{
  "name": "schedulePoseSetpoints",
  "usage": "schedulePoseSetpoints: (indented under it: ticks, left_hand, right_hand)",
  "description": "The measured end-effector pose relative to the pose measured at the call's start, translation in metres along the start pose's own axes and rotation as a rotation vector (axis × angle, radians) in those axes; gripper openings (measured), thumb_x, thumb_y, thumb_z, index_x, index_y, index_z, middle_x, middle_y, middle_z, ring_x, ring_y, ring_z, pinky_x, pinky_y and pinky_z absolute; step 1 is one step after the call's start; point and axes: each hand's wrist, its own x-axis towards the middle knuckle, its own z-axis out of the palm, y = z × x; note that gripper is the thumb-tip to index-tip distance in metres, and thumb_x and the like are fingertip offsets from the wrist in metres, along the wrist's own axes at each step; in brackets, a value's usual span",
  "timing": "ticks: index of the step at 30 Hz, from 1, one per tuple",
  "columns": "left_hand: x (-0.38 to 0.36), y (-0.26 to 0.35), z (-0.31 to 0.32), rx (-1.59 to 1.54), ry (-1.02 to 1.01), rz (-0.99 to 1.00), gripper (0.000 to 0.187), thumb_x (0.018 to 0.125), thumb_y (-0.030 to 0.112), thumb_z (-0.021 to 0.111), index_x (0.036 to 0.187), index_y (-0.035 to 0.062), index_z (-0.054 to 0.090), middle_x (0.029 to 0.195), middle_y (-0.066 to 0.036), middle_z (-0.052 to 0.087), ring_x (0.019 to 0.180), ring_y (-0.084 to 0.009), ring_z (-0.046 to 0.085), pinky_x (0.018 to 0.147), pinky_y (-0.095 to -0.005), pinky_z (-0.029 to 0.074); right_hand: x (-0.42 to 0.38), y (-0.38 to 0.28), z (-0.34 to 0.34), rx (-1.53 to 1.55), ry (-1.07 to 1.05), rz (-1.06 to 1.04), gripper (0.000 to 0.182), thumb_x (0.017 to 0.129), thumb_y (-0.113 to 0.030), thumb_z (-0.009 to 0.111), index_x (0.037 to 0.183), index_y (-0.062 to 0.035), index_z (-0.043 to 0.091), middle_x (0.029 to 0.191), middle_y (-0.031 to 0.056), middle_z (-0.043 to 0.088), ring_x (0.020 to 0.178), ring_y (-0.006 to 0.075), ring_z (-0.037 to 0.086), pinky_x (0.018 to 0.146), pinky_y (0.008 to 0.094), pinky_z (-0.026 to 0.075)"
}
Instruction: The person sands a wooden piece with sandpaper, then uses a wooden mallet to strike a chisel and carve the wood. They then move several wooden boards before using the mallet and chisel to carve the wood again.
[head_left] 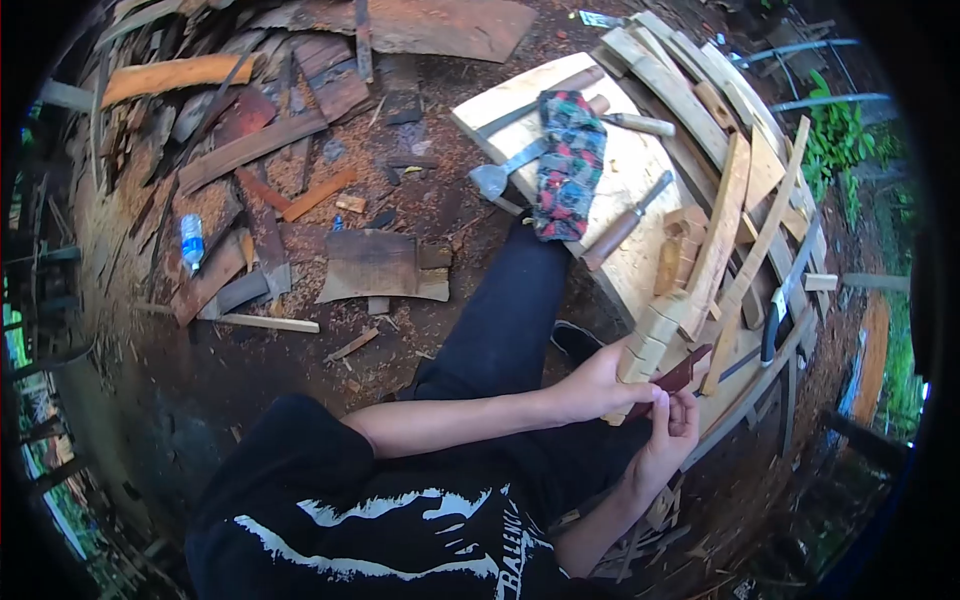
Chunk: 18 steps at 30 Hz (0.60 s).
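My left hand (592, 385) is closed round the lower end of a light, notched wooden piece (652, 338). Just beside it, my right hand (668, 428) pinches a dark red-brown sheet (684, 372), which lies against the wood's lower end. Beyond them, a pale wooden board (625, 175) bears a plaid cloth (568, 165), a wooden-handled tool (628, 222) and another wooden handle (640, 124). A curved wooden strip (722, 235) runs past the notched piece.
A black-handled saw (775, 325) lies on wooden strips at the right. An axe-like metal head (488, 182) is at the board's left edge. Wood scraps, a brown block (372, 265) and a water bottle (191, 243) lie on the chip-strewn ground. My leg (490, 310) stretches toward the board.
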Motion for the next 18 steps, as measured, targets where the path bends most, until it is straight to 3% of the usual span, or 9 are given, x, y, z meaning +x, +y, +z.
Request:
schedulePoseSetpoints:
  ticks: [3,7,9,13,16,18]
  left_hand:
    - [-0.001,-0.007,0.004,0.158,-0.015,0.222,0.062,0.089,0.011,0.075,0.141,-0.0027,0.044,0.125,-0.012,0.064,0.116,-0.0197,0.061,0.103,-0.0363,0.048]
    - [-0.004,-0.016,0.003,0.213,0.046,0.215,0.061,0.090,0.013,0.075,0.139,-0.0048,0.044,0.122,-0.016,0.065,0.115,-0.0210,0.062,0.101,-0.0368,0.049]
    - [-0.005,-0.016,-0.001,0.334,0.029,0.199,0.062,0.093,0.013,0.072,0.144,-0.0023,0.041,0.131,-0.013,0.060,0.124,-0.0169,0.055,0.105,-0.0343,0.046]
    - [-0.007,-0.011,0.000,0.346,0.048,0.152,0.061,0.093,0.012,0.072,0.143,-0.0030,0.042,0.130,-0.014,0.059,0.123,-0.0177,0.056,0.105,-0.0349,0.046]
    - [-0.009,-0.011,-0.001,0.307,0.036,0.008,0.060,0.093,0.015,0.072,0.142,-0.0038,0.042,0.129,-0.016,0.059,0.123,-0.0194,0.056,0.105,-0.0356,0.046]
    - [-0.006,-0.022,-0.007,0.449,0.103,0.209,0.061,0.093,0.014,0.073,0.142,-0.0042,0.042,0.123,-0.014,0.061,0.118,-0.0171,0.059,0.101,-0.0340,0.048]
  right_hand:
    - [0.001,-0.003,0.002,-0.111,0.025,-0.040,0.017,0.097,0.002,0.065,0.113,0.0031,0.059,0.094,0.0073,0.069,0.086,0.0107,0.064,0.080,0.0238,0.051]
    - [0.005,0.000,-0.004,-0.230,0.013,-0.054,0.018,0.096,0.001,0.066,0.113,0.0028,0.059,0.094,0.0064,0.068,0.087,0.0102,0.062,0.079,0.0232,0.049]
    - [0.007,0.003,-0.006,-0.263,0.038,-0.049,0.019,0.096,-0.001,0.068,0.112,0.0024,0.059,0.095,0.0055,0.066,0.087,0.0099,0.060,0.078,0.0229,0.047]
    - [0.009,0.010,-0.014,-0.288,-0.006,-0.047,0.020,0.095,-0.003,0.070,0.112,0.0026,0.060,0.097,0.0047,0.064,0.088,0.0097,0.059,0.078,0.0228,0.047]
    - [0.006,0.009,-0.018,-0.246,-0.028,-0.017,0.021,0.096,-0.003,0.069,0.115,0.0016,0.060,0.099,0.0036,0.065,0.091,0.0096,0.059,0.082,0.0231,0.047]
    - [0.005,0.008,-0.023,-0.121,-0.034,0.108,0.021,0.097,-0.004,0.069,0.116,0.0014,0.062,0.103,0.0043,0.067,0.094,0.0107,0.061,0.084,0.0245,0.048]
